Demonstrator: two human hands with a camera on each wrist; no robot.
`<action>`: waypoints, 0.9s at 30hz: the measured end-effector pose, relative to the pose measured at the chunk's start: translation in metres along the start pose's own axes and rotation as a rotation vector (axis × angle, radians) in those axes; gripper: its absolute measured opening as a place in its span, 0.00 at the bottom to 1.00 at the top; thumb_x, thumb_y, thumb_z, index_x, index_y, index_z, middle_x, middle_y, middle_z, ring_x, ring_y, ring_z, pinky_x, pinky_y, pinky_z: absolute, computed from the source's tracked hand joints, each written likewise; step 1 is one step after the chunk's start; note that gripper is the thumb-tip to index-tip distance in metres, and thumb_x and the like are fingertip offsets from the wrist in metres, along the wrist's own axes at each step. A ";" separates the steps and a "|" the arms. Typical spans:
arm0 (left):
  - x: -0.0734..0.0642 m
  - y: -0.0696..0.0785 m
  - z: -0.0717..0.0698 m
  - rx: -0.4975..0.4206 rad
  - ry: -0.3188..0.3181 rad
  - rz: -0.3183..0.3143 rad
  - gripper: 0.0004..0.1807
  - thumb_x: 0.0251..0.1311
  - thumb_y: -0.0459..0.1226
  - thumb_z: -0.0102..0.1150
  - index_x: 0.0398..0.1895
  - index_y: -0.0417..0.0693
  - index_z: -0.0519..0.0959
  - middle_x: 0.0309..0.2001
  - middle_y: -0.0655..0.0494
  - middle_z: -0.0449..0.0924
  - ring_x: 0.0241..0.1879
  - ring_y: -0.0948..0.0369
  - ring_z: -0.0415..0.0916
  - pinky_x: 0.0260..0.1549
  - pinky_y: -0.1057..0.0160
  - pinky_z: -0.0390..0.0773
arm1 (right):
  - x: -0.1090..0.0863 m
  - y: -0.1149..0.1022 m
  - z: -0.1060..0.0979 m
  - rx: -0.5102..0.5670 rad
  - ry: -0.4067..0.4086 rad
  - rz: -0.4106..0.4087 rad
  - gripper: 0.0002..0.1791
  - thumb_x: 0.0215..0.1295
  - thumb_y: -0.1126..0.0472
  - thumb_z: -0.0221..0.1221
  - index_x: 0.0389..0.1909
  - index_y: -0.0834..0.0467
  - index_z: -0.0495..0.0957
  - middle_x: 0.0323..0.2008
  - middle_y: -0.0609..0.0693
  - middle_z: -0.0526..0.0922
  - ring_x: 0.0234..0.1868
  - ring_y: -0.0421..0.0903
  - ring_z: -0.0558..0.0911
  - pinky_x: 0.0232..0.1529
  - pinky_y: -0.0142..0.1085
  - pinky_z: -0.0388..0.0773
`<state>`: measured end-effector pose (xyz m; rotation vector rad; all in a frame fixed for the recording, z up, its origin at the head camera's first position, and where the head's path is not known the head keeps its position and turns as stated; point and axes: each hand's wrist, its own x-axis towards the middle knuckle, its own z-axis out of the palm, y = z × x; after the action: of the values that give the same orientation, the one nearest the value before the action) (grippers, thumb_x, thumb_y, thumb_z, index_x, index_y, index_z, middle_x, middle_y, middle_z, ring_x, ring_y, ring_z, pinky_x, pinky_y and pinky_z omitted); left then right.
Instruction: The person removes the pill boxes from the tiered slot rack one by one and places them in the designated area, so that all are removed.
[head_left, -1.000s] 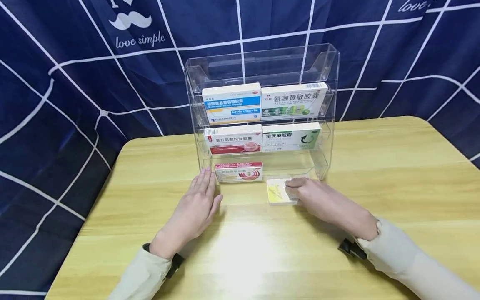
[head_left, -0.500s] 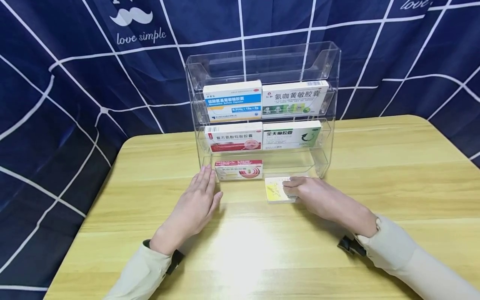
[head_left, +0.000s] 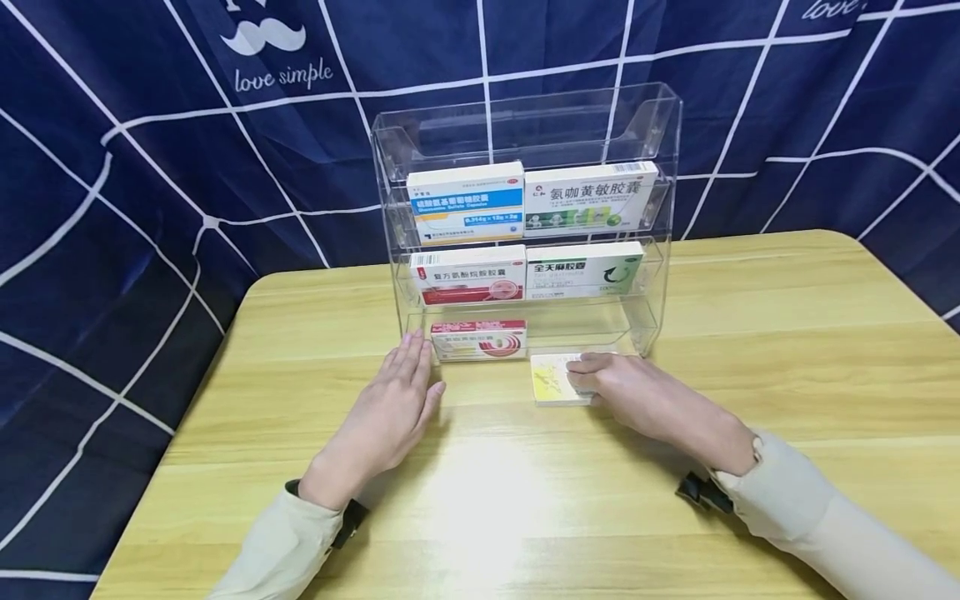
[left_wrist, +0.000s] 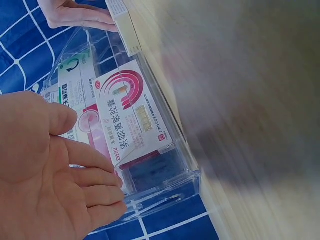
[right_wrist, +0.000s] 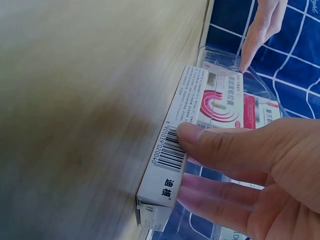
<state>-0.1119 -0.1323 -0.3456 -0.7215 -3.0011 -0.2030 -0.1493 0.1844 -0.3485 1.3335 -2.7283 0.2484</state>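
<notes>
A clear plastic tiered rack [head_left: 581,323] stands on the table with medicine boxes in it. My right hand [head_left: 648,400] grips a white and yellow medicine box [head_left: 551,385] at the right front of the lowest tier. In the right wrist view, the thumb presses on the box's barcode side [right_wrist: 187,92] and the fingers lie behind it. My left hand [head_left: 386,408] has straight fingers, with the tips at the rack's lower left side. Close to them, a red and white medicine box [head_left: 477,343] stands in the lowest tier; its front shows fully in the left wrist view.
The middle tier holds a red and white box [head_left: 468,277] and a green and white box [head_left: 583,271]. Above stand a blue and white box [head_left: 465,204] and another green and white one [head_left: 588,198]. A dark blue gridded curtain [head_left: 300,158] hangs behind the wooden table [head_left: 750,333].
</notes>
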 end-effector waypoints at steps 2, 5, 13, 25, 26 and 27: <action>0.000 0.000 0.000 0.000 -0.003 -0.001 0.32 0.76 0.45 0.34 0.70 0.26 0.54 0.72 0.30 0.46 0.73 0.41 0.44 0.70 0.47 0.50 | 0.000 0.000 0.000 0.005 0.001 -0.006 0.22 0.45 0.75 0.70 0.45 0.64 0.84 0.49 0.61 0.83 0.51 0.62 0.81 0.47 0.50 0.80; 0.000 0.001 -0.001 -0.005 -0.003 0.000 0.32 0.76 0.46 0.34 0.70 0.27 0.54 0.72 0.30 0.46 0.73 0.41 0.44 0.70 0.47 0.51 | 0.001 0.003 -0.001 0.049 0.015 -0.021 0.20 0.47 0.73 0.70 0.45 0.64 0.83 0.49 0.62 0.83 0.50 0.61 0.82 0.48 0.49 0.80; 0.001 0.000 -0.003 -0.051 -0.002 0.003 0.32 0.76 0.45 0.34 0.70 0.25 0.55 0.72 0.30 0.47 0.73 0.42 0.45 0.70 0.47 0.51 | 0.027 0.007 -0.005 0.256 0.170 0.105 0.18 0.61 0.63 0.65 0.49 0.69 0.80 0.48 0.64 0.82 0.48 0.60 0.83 0.49 0.49 0.80; 0.002 0.001 0.001 -0.037 0.004 -0.003 0.32 0.76 0.45 0.35 0.69 0.25 0.55 0.72 0.30 0.47 0.72 0.41 0.45 0.70 0.47 0.51 | 0.069 0.002 0.010 0.479 0.231 0.335 0.16 0.60 0.65 0.64 0.46 0.71 0.81 0.37 0.63 0.86 0.35 0.53 0.86 0.38 0.40 0.84; 0.002 0.001 0.002 -0.036 0.008 -0.001 0.32 0.76 0.45 0.35 0.69 0.25 0.56 0.72 0.30 0.47 0.72 0.41 0.46 0.70 0.47 0.51 | 0.070 0.003 0.010 0.483 0.226 0.346 0.17 0.60 0.65 0.64 0.47 0.70 0.80 0.37 0.63 0.86 0.36 0.53 0.86 0.39 0.40 0.84; 0.003 0.002 0.002 -0.034 0.012 0.001 0.32 0.76 0.45 0.35 0.69 0.25 0.56 0.72 0.30 0.47 0.72 0.41 0.46 0.70 0.47 0.52 | 0.070 0.003 0.010 0.485 0.227 0.353 0.17 0.60 0.65 0.65 0.48 0.71 0.80 0.38 0.63 0.86 0.37 0.54 0.86 0.39 0.40 0.84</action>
<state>-0.1137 -0.1293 -0.3476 -0.7216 -2.9933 -0.2576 -0.1945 0.1304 -0.3483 0.8097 -2.7810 1.0729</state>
